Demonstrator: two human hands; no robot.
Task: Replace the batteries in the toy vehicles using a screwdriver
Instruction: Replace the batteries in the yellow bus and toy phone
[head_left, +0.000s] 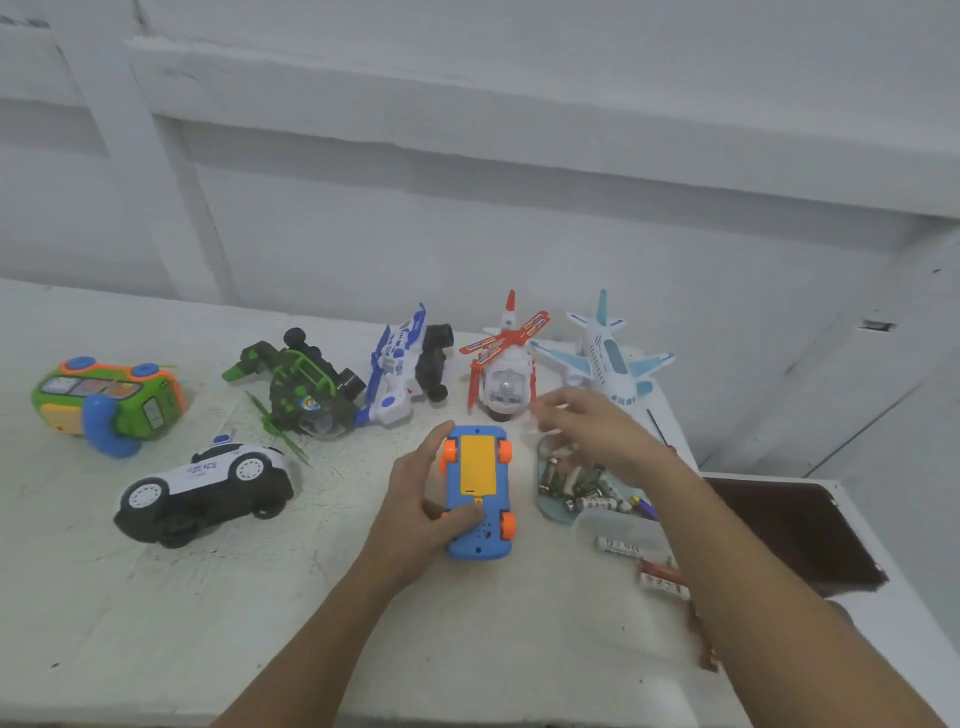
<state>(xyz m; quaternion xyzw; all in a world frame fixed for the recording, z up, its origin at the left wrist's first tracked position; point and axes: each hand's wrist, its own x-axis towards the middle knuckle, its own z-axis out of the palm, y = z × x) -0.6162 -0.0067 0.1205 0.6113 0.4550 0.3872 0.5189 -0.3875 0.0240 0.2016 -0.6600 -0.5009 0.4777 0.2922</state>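
— What does the person's left hand (421, 499) have?
— It grips the blue toy car (477, 540), with the thumb pressed on the underside. The car lies belly-up on the white table (156, 623), and its yellow battery cover (477, 460) faces up.
— And the right hand (587, 426)?
— It is blurred. It hovers over the clear tub (550, 506) with its fingers loosely spread, and it seems to hold nothing.
— What is in the tub?
— A heap of batteries (576, 480), too jumbled to count. At least three loose batteries (618, 545) lie on the table just beside it, partly behind the right forearm.
— Where is the screwdriver (655, 423)?
— Only its thin dark shaft shows, beyond the right wrist. The arm covers most of the handle.
— How many toys are there?
— Seven. The blue car is one. To the left a police car (208, 488) lies on its side, and farther left is a green-and-orange toy (104, 400). Along the back, from left to right, are a green vehicle (301, 384), a blue-and-white vehicle (405, 369), a red-and-white helicopter (504, 364) and a pale blue airplane (608, 353).
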